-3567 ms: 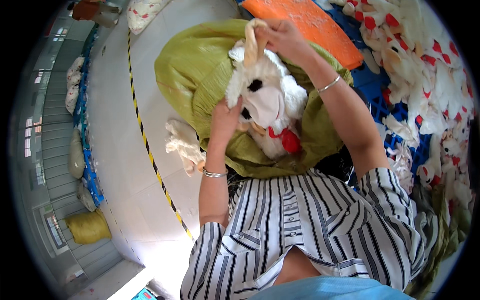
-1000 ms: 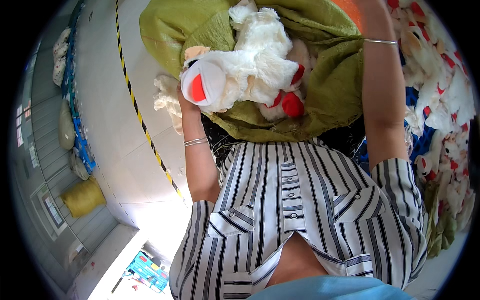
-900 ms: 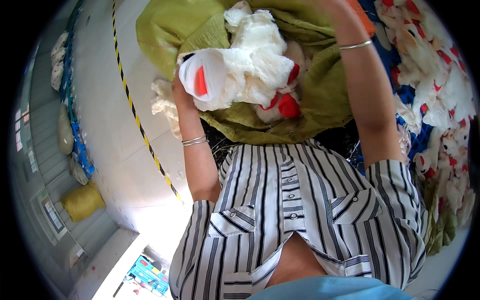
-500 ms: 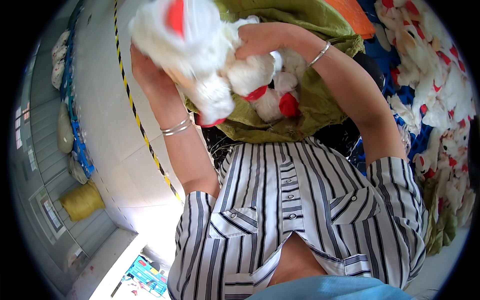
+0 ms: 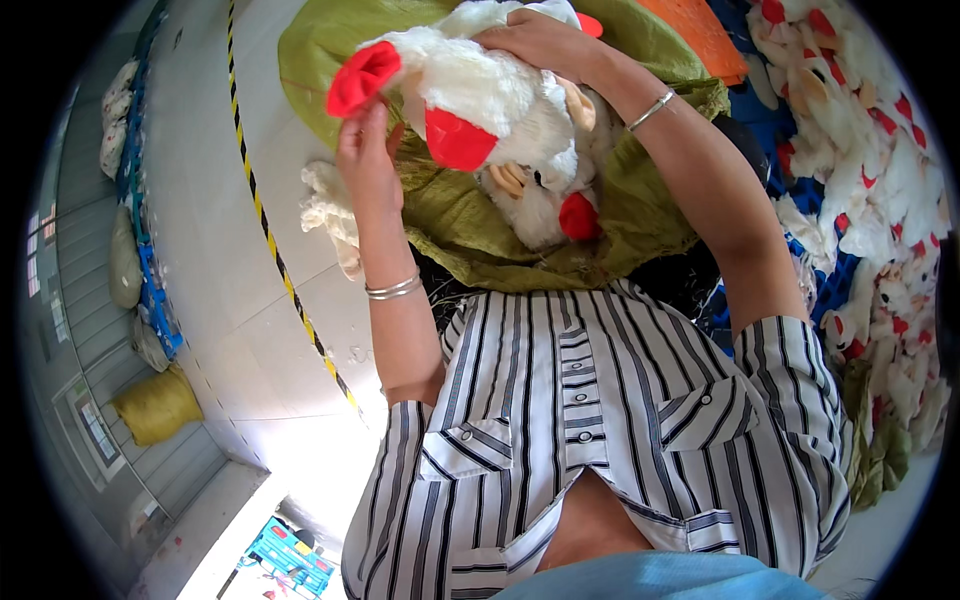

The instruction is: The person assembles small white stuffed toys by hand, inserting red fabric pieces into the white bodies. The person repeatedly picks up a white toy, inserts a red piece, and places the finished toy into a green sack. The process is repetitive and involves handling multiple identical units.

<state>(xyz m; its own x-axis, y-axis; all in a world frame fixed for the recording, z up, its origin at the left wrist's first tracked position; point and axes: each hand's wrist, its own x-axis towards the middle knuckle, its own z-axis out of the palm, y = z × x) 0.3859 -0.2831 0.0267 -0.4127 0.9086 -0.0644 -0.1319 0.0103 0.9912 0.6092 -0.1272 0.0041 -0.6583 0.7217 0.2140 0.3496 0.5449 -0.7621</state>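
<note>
A white plush toy skin (image 5: 480, 85) with red ends lies across the top of an open green woven sack (image 5: 640, 225). My left hand (image 5: 370, 165) has its fingertips on the toy's red foot (image 5: 364, 78) at the left. From the right, my right hand (image 5: 540, 45) grips the toy's white fur, with some fingers hidden in the pile. Below it in the sack are more white plush pieces (image 5: 540, 215), one with a red end. Beside my left forearm, a white fluffy plush piece (image 5: 332, 212) is on the floor or the sack's outer side; I cannot tell which.
A heap of white and red plush pieces (image 5: 880, 190) lies on blue crates (image 5: 835, 285) at the right. An orange sheet (image 5: 695, 35) is behind the sack. Yellow-black tape (image 5: 262, 205) runs along the floor at left, with a yellow sack (image 5: 158, 405) farther off.
The blurred white plush that was raised at upper left is gone from there. My left hand has moved right, onto a red foot. A white plush piece now shows beside my left forearm.
</note>
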